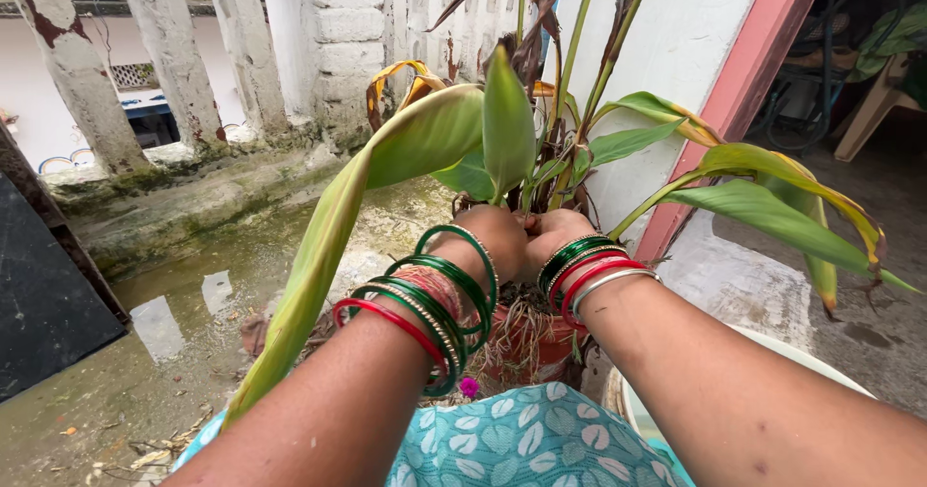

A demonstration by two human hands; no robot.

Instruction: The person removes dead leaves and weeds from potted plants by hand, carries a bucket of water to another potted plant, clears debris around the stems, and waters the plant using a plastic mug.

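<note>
A potted plant with long green and yellowing leaves (507,125) stands in a terracotta pot (541,347) right in front of me. My left hand (492,241) and my right hand (552,234) meet at the base of the stems, fingers curled down among them. What the fingers grip is hidden behind the hands. Both wrists carry several green, red and silver bangles (435,304). One large pale green leaf (328,255) droops to the left over my left forearm.
A wet concrete floor with a puddle (183,318) lies to the left, bounded by a mossy ledge and white balusters (174,53). A dark board (43,294) leans at far left. A white pillar with a pink edge (715,111) rises behind; a plastic chair (879,101) stands far right.
</note>
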